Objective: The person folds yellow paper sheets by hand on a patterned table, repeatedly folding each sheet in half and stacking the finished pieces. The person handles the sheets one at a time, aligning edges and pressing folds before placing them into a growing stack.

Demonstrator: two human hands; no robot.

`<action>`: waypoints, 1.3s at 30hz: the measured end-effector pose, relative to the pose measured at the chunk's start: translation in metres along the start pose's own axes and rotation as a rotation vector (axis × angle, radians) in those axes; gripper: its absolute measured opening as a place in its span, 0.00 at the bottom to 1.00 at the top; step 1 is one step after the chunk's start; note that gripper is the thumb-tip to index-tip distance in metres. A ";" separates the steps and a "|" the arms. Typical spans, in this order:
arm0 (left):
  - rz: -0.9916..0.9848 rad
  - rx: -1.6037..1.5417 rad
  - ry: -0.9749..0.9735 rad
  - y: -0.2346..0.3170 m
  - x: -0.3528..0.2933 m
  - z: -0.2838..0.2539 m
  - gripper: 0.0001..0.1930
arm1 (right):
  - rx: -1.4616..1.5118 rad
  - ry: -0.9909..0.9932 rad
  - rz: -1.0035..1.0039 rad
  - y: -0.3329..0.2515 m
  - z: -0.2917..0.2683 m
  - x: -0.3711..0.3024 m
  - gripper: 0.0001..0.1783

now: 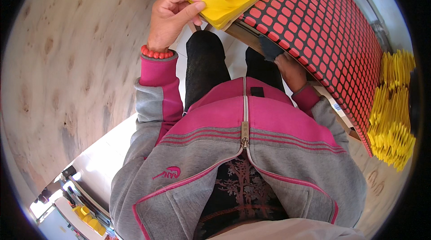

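Note:
My left hand [173, 15], with a red beaded bracelet at the wrist, pinches the near corner of a stack of thin yellow sheets [226, 4] between thumb and fingers. The top layers are folded back and creased; whether they are cloth or paper I cannot tell. Beneath the stack lies a table cover [310, 24] in black with red rounded squares. Below the table's near edge, my right hand [292, 71] is closed on a dark blue-grey cloth [270, 48]. Its fingertips are partly hidden by the cloth.
Bundles of folded yellow pieces [393, 123] hang or stack past the table's right end. A large pale wooden board [72, 60] fills the left side. Yellow objects [89, 219] lie among other items at the lower left. My knees are close under the table edge.

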State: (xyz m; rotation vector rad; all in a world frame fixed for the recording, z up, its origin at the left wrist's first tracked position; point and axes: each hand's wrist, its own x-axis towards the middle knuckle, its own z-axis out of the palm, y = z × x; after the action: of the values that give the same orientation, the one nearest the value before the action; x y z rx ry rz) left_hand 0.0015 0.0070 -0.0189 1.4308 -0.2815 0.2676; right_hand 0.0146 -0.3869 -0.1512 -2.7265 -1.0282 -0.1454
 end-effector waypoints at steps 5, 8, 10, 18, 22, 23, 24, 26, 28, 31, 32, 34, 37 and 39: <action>-0.012 0.025 -0.004 0.000 -0.002 -0.002 0.05 | 0.067 0.025 0.057 -0.003 0.000 0.009 0.09; 0.000 0.007 -0.016 0.000 -0.002 -0.002 0.05 | 0.121 0.017 0.096 -0.007 0.000 0.007 0.09; -0.008 0.018 -0.014 0.000 -0.001 -0.002 0.05 | 0.083 0.083 0.014 -0.008 0.000 0.008 0.10; -0.083 0.061 -0.014 0.003 -0.003 -0.005 0.05 | 0.168 -0.080 -0.144 -0.059 -0.059 0.009 0.09; -0.054 0.027 -0.024 0.001 -0.002 -0.004 0.06 | 0.350 -0.027 -0.349 -0.093 -0.138 0.038 0.10; -0.036 0.023 -0.023 0.001 -0.002 -0.004 0.06 | 0.369 0.137 -0.399 -0.097 -0.154 0.054 0.10; -0.033 0.013 -0.022 0.000 -0.002 -0.003 0.05 | 0.355 0.244 -0.418 -0.098 -0.167 0.074 0.10; -0.001 0.003 -0.012 -0.001 -0.001 -0.003 0.05 | 0.257 0.396 -0.494 -0.097 -0.185 0.112 0.09; -0.002 0.010 -0.016 -0.001 -0.001 -0.003 0.05 | 0.261 0.522 -0.584 -0.103 -0.179 0.146 0.08; -0.003 0.020 -0.018 -0.001 -0.001 -0.003 0.05 | 0.296 0.487 -0.615 -0.103 -0.168 0.168 0.09; -0.007 0.029 -0.014 -0.001 -0.001 -0.003 0.05 | 0.316 0.445 -0.614 -0.102 -0.164 0.171 0.11; -0.017 0.028 -0.013 -0.001 -0.001 -0.003 0.05 | 0.343 0.405 -0.603 -0.101 -0.158 0.173 0.10; -0.005 0.026 -0.010 -0.003 -0.001 -0.004 0.04 | 0.358 0.388 -0.573 -0.099 -0.151 0.174 0.08; -0.002 0.025 -0.012 -0.004 -0.002 -0.004 0.04 | 0.373 0.389 -0.569 -0.099 -0.147 0.176 0.08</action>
State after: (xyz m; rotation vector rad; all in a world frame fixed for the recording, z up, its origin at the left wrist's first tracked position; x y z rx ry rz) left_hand 0.0012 0.0106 -0.0233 1.4573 -0.2874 0.2617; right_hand 0.0791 -0.2374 0.0382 -1.9178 -1.4917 -0.4960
